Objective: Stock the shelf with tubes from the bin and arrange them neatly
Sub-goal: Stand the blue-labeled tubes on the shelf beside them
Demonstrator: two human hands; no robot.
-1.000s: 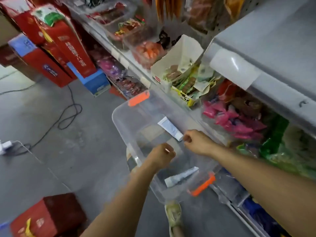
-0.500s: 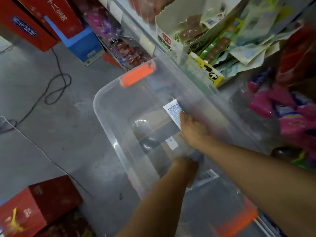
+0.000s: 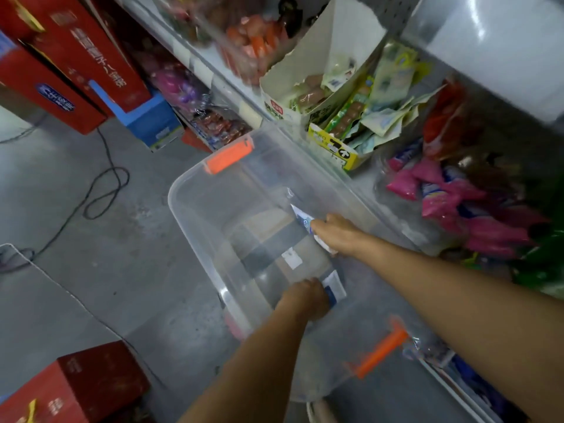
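Now both hands are down in the clear plastic bin with orange latches (image 3: 189, 190). The right hand (image 3: 337, 235) curls round a white tube with blue print (image 3: 301, 217) by the bin's right wall, while the left hand (image 3: 305, 297) grips a second white-and-blue tube (image 3: 335, 287) toward its near end. The bin sits just beside the grey snack-filled shelf (image 3: 210, 76).

Small shop: metal shelf (image 3: 213, 77) w/ price tags (image 3: 248, 112), snack pkts (image 3: 439, 190), red gift boxes (image 3: 91, 56) on concrete floor (image 3: 91, 270)
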